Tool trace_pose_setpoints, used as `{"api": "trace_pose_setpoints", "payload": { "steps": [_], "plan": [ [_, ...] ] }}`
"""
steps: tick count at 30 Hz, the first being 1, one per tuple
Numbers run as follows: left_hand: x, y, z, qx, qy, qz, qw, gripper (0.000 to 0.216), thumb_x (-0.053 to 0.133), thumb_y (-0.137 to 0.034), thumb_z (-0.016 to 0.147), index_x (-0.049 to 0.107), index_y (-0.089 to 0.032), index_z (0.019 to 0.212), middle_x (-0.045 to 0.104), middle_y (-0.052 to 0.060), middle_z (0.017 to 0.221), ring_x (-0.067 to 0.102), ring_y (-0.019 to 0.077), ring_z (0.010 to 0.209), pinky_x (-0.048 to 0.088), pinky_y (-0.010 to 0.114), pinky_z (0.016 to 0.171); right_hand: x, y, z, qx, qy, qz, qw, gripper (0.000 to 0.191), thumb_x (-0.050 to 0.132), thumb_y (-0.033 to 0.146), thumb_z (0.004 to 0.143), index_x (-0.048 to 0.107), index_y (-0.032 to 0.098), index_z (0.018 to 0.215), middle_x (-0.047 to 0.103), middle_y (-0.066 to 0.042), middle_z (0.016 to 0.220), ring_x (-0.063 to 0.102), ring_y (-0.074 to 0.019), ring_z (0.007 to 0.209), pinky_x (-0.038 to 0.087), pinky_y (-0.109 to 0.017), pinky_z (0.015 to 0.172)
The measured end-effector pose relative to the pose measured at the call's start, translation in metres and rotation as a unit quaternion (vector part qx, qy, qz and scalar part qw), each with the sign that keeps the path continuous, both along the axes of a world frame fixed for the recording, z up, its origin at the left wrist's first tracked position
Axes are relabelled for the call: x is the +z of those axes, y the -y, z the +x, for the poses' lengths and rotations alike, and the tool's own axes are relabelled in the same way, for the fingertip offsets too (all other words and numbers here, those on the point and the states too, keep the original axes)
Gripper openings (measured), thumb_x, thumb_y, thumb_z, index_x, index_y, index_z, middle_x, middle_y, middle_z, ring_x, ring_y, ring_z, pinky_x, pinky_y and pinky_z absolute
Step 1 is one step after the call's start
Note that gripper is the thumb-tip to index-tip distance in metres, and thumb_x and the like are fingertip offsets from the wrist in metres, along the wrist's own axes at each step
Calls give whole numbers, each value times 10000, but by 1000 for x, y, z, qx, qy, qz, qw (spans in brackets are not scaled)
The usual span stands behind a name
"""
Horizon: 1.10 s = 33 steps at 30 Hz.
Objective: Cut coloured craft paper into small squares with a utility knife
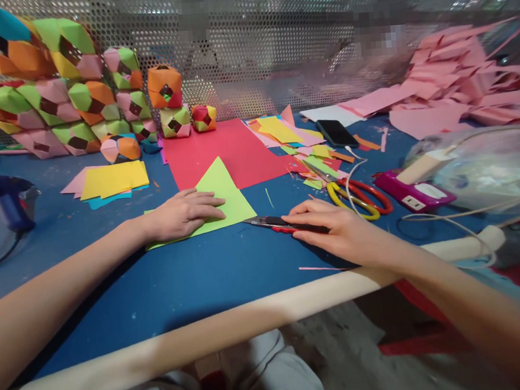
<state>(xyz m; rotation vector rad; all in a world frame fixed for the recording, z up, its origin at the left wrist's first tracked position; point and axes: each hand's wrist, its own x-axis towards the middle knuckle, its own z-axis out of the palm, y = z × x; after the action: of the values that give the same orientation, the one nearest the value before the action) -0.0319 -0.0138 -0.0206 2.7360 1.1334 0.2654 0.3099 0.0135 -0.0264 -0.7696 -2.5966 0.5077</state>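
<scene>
- The left hand (183,214) lies flat, palm down, on a sheet of green paper (224,188). Its fingers are stretched out and close together, pressing on the sheet and gripping nothing.
- The green paper rests on the blue bench (194,277) just in front of the person. It is folded into a pointed shape, with the peak aimed away from them.
- The right hand (333,228) is wrapped over the handle of a cutter knife (268,222), fingers lying along its red and black body. The knife lies low on the bench.
- The knife's metal blade sticks out to the left. Its tip is at the lower right edge of the green paper; I cannot tell whether it touches.
- A large red sheet (230,152) lies behind the green paper, partly under its peak.
- Scissors (360,197) with yellow and red handles lie just beyond the right hand, crossed by a white cable.
- Beside the scissors are coloured paper scraps (311,156), a dark phone (336,133) and a magenta device (414,195).
- A stack of yellow sheets (114,178) lies beyond the left hand, near the folded paper cubes (70,95) piled against the perforated metal screen (253,41).
- A heap of pink paper (457,80) fills the far right, and a blue glue gun (8,200) stands at the left edge.
</scene>
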Motion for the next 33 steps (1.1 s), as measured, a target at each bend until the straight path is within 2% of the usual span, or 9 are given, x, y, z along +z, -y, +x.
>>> {"api": "trace_pose_setpoints", "payload": {
  "steps": [4,18,27,33],
  "plan": [
    [4,1,0,5,1,-15,1000,389,336,-308,1007,633,-282,1255,515,29,1457,429,233,1379,305,444,1160,3,1,-2,-3,8,-3,1000,317,493,307,940,694,201,1160,652,-112,1063,625,-240,999,508,-465,904],
    [-1,-1,-2,6,-4,-30,1000,396,337,-271,1005,587,-291,1311,465,20,1499,382,220,1410,265,462,1177,1,7,-7,13,-7,-3,1000,312,509,302,933,695,218,1169,663,-108,1057,635,-230,975,543,-421,859],
    [-3,-1,-3,-3,-1,-13,1000,393,345,-264,1002,596,-283,1303,477,25,1489,403,207,1397,279,423,1171,6,13,-11,-6,7,-21,1000,312,519,301,920,687,215,1169,670,-93,1035,648,-219,942,557,-377,816],
    [-3,0,-2,-4,0,-11,1000,396,325,-311,1019,591,-275,1310,480,32,1487,399,205,1398,277,409,1171,1,22,-10,-4,1,-17,1000,324,497,247,926,656,207,1205,639,-101,1083,615,-213,979,547,-360,813]
  ]
}}
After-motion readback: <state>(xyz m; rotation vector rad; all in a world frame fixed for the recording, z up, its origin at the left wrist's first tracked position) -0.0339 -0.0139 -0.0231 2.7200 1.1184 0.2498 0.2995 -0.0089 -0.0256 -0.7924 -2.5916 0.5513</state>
